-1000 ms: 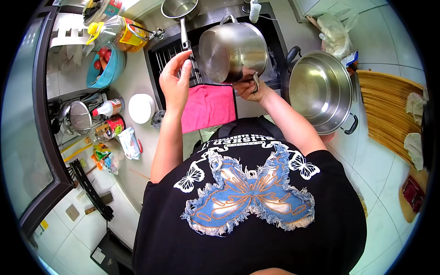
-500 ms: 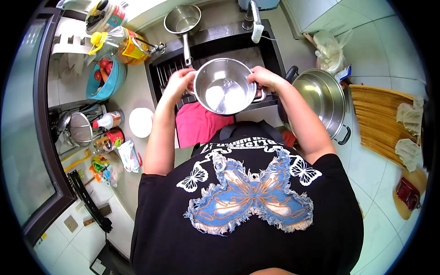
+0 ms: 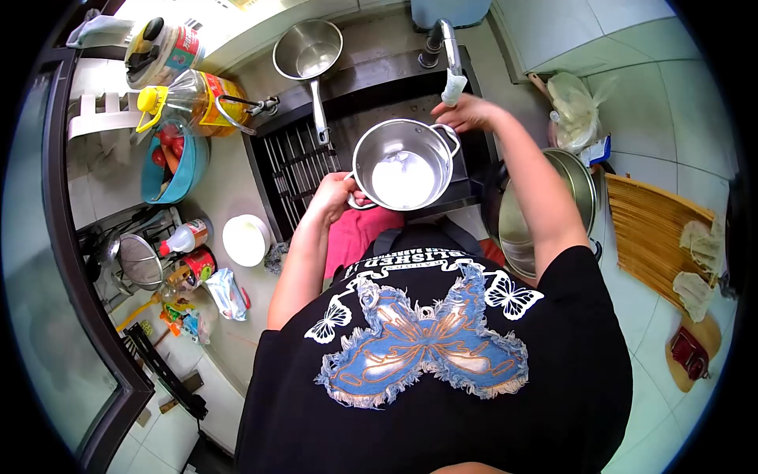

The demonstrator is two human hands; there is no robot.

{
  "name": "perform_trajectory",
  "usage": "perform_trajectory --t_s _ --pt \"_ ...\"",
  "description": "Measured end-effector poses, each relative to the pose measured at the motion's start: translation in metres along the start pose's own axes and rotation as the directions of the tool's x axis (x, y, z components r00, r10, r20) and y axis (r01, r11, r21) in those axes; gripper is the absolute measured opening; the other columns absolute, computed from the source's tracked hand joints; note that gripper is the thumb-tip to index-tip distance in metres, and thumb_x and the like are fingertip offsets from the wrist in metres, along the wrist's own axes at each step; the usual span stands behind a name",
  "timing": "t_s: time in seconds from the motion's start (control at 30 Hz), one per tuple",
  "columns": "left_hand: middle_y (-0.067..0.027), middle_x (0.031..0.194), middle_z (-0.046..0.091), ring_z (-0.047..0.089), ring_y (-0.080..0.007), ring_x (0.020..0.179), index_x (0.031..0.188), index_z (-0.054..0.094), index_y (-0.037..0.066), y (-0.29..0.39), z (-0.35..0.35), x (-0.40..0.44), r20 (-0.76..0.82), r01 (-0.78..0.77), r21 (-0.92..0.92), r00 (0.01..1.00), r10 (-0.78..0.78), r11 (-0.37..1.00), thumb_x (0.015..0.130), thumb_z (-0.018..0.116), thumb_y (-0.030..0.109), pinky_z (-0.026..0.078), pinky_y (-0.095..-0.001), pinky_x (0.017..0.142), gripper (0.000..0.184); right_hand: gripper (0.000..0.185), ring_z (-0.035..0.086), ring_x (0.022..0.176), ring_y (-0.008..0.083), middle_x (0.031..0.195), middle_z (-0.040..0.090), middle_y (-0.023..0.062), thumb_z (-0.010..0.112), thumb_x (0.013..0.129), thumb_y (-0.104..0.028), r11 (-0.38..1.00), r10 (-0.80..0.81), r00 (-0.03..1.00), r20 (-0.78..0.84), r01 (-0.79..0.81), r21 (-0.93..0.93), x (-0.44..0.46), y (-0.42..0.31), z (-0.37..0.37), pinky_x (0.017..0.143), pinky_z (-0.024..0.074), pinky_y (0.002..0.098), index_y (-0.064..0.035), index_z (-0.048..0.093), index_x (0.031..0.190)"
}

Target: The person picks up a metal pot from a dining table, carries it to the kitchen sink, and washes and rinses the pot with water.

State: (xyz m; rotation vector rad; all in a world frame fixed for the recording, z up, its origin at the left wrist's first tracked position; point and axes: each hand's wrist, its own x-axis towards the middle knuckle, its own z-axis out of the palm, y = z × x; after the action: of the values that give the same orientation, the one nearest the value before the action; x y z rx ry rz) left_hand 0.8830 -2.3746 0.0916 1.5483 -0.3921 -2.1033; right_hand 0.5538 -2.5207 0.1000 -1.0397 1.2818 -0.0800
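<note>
A two-handled stainless steel pot is held over the front of the dark sink. My left hand is closed around the pot's left handle. The bottom inside the pot looks bright and shiny; I cannot tell whether there is water in it. Off the pot, my right hand is just below the faucet, whose spout tip has a whitish cover. Its fingers are loosely stretched toward the left and hold nothing that I can see. The pot's right handle stands free below them.
Behind the sink is a small saucepan, its handle over the rack. A large steamer pot stands right. At left are a white bowl, an oil bottle and a blue basket of vegetables. A pink cloth hangs in front.
My right hand has let go of the pot's right handle and moved up to the faucet. The pot, now in my left hand alone, has shifted slightly right and turned.
</note>
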Motion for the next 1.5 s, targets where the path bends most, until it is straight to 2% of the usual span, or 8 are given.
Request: perform_trajectory --t_s 0.13,0.2,0.3,0.43,0.63,0.77,1.37,1.5 --pt "-0.0108 0.071 0.061 0.055 -0.0149 0.053 0.097 0.061 -0.009 -0.018 -0.001 0.026 -0.002 -0.106 -0.063 0.994 0.107 0.992 0.090 0.040 -0.003 0.049 -0.0286 0.049 0.023 0.038 0.061 0.057 0.0116 0.076 0.068 0.0070 0.068 0.081 -0.014 0.944 -0.187 0.875 -0.446 0.035 -0.328 0.069 -0.027 -0.077 0.046 0.0480 0.0291 -0.0053 0.062 0.118" --pt "-0.0103 0.072 0.060 0.054 -0.0147 0.053 0.096 0.060 -0.008 -0.017 0.011 0.035 -0.034 -0.116 -0.098 0.993 0.113 0.988 0.091 0.039 -0.003 0.048 -0.0281 0.050 0.023 0.045 0.069 0.075 0.0239 0.087 0.070 0.0164 0.062 0.082 -0.013 0.886 -0.399 0.700 -0.592 0.128 -0.445 0.089 -0.046 -0.099 0.070 0.0539 0.0361 -0.0045 0.057 0.125" --pt "-0.0100 0.075 0.060 0.054 -0.0137 0.056 0.097 0.058 -0.008 -0.024 0.046 0.030 -0.018 -0.115 -0.135 0.993 0.114 0.984 0.093 0.039 0.000 0.050 -0.0280 0.052 0.022 0.038 0.067 0.086 0.0331 0.095 0.070 0.0174 0.056 0.087 -0.022 0.543 -0.777 0.450 -0.439 0.128 -0.830 0.109 -0.030 -0.134 0.075 0.0522 0.0406 -0.0079 0.060 0.123" --pt "-0.0117 0.081 0.061 0.056 -0.0146 0.062 0.100 0.057 -0.009 -0.007 0.074 0.025 -0.019 -0.076 -0.219 0.997 0.073 0.973 0.092 0.042 -0.002 0.051 -0.0290 0.058 0.018 0.034 0.063 0.094 0.0353 0.097 0.067 0.0239 0.046 0.089 -0.024 0.772 -0.571 0.616 -0.543 0.177 -0.611 0.097 -0.059 -0.116 0.082 0.0464 0.0430 0.0016 0.068 0.097" --pt "-0.0140 0.082 0.061 0.056 -0.0156 0.061 0.101 0.056 -0.010 -0.015 0.101 0.010 -0.016 -0.071 -0.250 0.997 0.069 0.966 0.092 0.041 -0.002 0.051 -0.0288 0.057 0.019 0.041 0.062 0.098 0.0356 0.099 0.067 0.0253 0.041 0.090 -0.028 0.877 -0.449 0.355 -0.820 0.349 -0.330 0.088 -0.057 -0.117 0.087 0.0432 0.0464 0.0021 0.068 0.094" --pt "-0.0144 0.078 0.061 0.055 -0.0160 0.058 0.103 0.054 -0.012 -0.035 0.128 -0.014 -0.059 -0.134 -0.213 0.990 0.124 0.968 0.092 0.039 -0.002 0.051 -0.0287 0.054 0.021 0.031 0.062 0.101 0.0385 0.104 0.066 0.0229 0.050 0.089 -0.024 0.842 -0.432 0.493 -0.755 -0.079 -0.534 -0.027 -0.071 -0.085 0.088 0.0461 0.0455 -0.0026 0.070 0.099" --pt "-0.0190 0.075 0.063 0.057 -0.0179 0.053 0.097 0.059 -0.012 -0.051 0.118 -0.006 -0.199 -0.208 -0.143 0.964 0.178 0.968 0.091 0.038 -0.004 0.046 -0.0276 0.045 0.024 0.049 0.065 0.100 0.0307 0.107 0.067 0.0211 0.054 0.083 -0.011 0.581 -0.686 0.572 -0.450 0.058 -0.812 -0.011 0.003 -0.118 0.089 0.0492 0.0396 -0.0043 0.053 0.131" --pt "-0.0167 0.076 0.062 0.057 -0.0185 0.054 0.098 0.058 -0.013 -0.064 0.082 -0.008 -0.185 -0.227 -0.103 0.961 0.206 0.968 0.090 0.040 -0.004 0.050 -0.0284 0.048 0.021 0.038 0.059 0.110 0.0367 0.118 0.063 0.0179 0.050 0.085 -0.012 0.684 -0.330 0.808 -0.488 -0.151 -0.714 0.011 0.066 -0.097 0.091 0.0480 0.0429 -0.0085 0.062 0.121"
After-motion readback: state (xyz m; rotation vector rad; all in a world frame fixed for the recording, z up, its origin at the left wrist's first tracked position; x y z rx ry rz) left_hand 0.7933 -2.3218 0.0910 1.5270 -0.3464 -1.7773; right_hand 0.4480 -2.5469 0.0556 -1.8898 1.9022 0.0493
